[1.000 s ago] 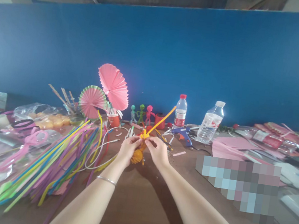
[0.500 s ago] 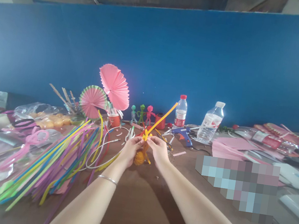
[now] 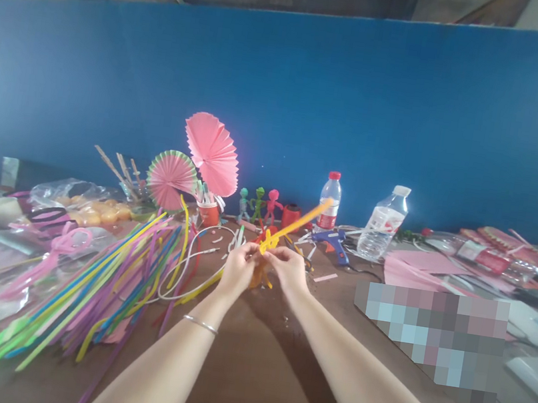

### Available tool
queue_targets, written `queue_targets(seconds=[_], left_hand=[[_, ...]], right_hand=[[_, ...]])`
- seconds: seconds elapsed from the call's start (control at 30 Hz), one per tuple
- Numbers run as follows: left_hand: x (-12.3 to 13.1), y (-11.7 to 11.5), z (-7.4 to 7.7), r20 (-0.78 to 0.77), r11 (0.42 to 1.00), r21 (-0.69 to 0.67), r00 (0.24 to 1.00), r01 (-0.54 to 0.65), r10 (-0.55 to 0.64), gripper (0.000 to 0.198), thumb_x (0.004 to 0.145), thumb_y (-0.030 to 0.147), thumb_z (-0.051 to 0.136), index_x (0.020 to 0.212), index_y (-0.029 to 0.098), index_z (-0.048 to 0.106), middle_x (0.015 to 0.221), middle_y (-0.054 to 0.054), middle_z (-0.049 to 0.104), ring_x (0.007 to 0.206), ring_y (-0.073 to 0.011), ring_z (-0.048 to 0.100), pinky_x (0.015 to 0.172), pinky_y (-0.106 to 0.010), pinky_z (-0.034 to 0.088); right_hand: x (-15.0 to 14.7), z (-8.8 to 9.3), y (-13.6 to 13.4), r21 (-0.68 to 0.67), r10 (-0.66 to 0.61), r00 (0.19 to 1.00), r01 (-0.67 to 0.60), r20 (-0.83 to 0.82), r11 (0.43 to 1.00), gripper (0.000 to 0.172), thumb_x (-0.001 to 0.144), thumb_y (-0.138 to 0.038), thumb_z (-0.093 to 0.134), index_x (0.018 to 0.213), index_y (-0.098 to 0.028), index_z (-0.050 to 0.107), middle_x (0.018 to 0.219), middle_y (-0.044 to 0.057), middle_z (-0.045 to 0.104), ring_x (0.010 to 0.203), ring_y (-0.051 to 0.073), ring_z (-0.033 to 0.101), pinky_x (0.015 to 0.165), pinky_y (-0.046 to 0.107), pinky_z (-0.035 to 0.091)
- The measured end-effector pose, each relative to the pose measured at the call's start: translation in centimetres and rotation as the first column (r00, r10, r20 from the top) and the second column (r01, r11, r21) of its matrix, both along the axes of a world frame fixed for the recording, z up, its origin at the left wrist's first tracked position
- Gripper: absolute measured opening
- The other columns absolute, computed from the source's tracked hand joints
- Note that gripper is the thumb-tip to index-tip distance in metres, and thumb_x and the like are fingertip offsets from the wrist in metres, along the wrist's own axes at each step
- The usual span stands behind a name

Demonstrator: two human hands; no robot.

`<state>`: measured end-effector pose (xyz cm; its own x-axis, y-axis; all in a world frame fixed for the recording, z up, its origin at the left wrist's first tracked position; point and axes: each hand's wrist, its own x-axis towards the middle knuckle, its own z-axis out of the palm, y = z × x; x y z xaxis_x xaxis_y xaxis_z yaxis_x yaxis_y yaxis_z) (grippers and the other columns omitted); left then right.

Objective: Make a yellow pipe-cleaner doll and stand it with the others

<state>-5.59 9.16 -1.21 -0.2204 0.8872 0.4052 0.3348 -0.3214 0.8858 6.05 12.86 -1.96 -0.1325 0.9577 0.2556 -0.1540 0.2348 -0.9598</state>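
head | left hand (image 3: 238, 270) - fingers pinched closed on yellow pipe cleaner (image 3: 296, 222), free end slanting up-right | right hand (image 3: 289, 268) - fingers pinched on same twist, touching left | orange pipe-cleaner figure (image 3: 258, 275) between hands, just over surface (image 3: 243, 373) | coloured pipe-cleaner pile (image 3: 99, 284) left

A brown wooden table (image 3: 243, 373) is seen, crowded along its left and far sides. A loose sheaf of coloured pipe cleaners (image 3: 98, 290) is spread at the left, with a white cord (image 3: 189, 264) looped just beside it. Clear plastic bags (image 3: 82, 200) are piled behind, one apparently filled with orange pieces. Near the back edge an orange cup (image 3: 207, 214), three small figures (image 3: 258, 205), two water bottles (image 3: 383, 222) and a blue glue gun (image 3: 331, 240) are set. Pink paper sheets (image 3: 421, 268) are laid at the right.
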Motion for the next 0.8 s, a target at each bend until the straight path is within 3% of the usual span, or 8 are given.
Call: queue_targets(seconds=[0.13,0.27,0.43,0.57,0.67,0.8], left_hand=[[0.1,-0.6,0.3,-0.272,0.981,0.125,0.946,-0.145,0.175,0.017,0.076,0.02,0.048,0.084,0.017,0.063,0.078,-0.004,0.064,0.073,-0.0178,0.058,0.067,-0.027,0.043],[0.0,-0.4,-0.2,-0.438,0.95,0.27,0.858,-0.158,0.267,0.016,0.074,0.011,0.046,0.076,0.017,0.06,0.08,-0.006,0.062,0.08,-0.0193,0.056,0.075,-0.031,0.042],[0.1,-0.5,-0.1,-0.411,0.97,0.216,0.89,-0.113,0.195,0.012,0.077,0.019,0.049,0.084,0.019,0.059,0.082,-0.005,0.064,0.078,-0.0181,0.058,0.072,-0.029,0.043],[0.6,-1.2,0.7,-0.298,0.989,0.143,0.952,-0.03,0.072,0.028,0.079,0.027,0.05,0.106,0.021,0.049,0.084,-0.003,0.066,0.077,-0.0162,0.061,0.069,-0.026,0.044],[0.5,-1.4,1.1,-0.284,0.993,0.115,0.957,-0.024,0.056,0.028,0.081,0.031,0.047,0.107,0.022,0.051,0.084,-0.003,0.066,0.075,-0.0157,0.062,0.068,-0.025,0.044],[-0.4,-0.9,0.8,-0.323,0.989,0.127,0.94,-0.071,0.109,0.023,0.082,0.033,0.044,0.092,0.022,0.061,0.089,-0.003,0.067,0.08,-0.0165,0.061,0.071,-0.025,0.044]], right_hand=[[0.1,0.4,-0.9,0.208,-0.073,0.988,0.044,0.138,0.977,0.021,0.067,-0.032,0.061,0.082,-0.018,0.067,0.075,0.003,0.067,0.066,0.017,0.059,0.062,0.027,0.045],[0.1,0.4,-1.7,0.312,-0.149,0.97,0.083,0.194,0.946,0.018,0.071,-0.027,0.055,0.082,-0.02,0.067,0.079,0.003,0.067,0.068,0.017,0.06,0.064,0.027,0.046],[0.2,0.5,-1.2,0.299,-0.189,0.954,0.114,0.233,0.947,0.015,0.069,-0.027,0.054,0.077,-0.019,0.065,0.074,0.002,0.066,0.066,0.016,0.059,0.061,0.026,0.045],[0.7,0.7,-0.4,0.265,-0.263,0.903,0.176,0.34,0.948,0.014,0.066,-0.029,0.055,0.067,-0.018,0.063,0.061,0.001,0.063,0.057,0.015,0.055,0.054,0.024,0.041],[0.9,0.5,-0.1,0.272,-0.18,0.918,0.083,0.353,0.959,0.015,0.066,-0.03,0.055,0.066,-0.017,0.064,0.057,0.0,0.06,0.053,0.013,0.052,0.051,0.023,0.039],[0.8,0.0,0.1,0.223,0.012,0.961,-0.076,0.277,0.972,0.018,0.066,-0.03,0.056,0.074,-0.017,0.065,0.06,0.0,0.061,0.054,0.013,0.053,0.053,0.023,0.042]])
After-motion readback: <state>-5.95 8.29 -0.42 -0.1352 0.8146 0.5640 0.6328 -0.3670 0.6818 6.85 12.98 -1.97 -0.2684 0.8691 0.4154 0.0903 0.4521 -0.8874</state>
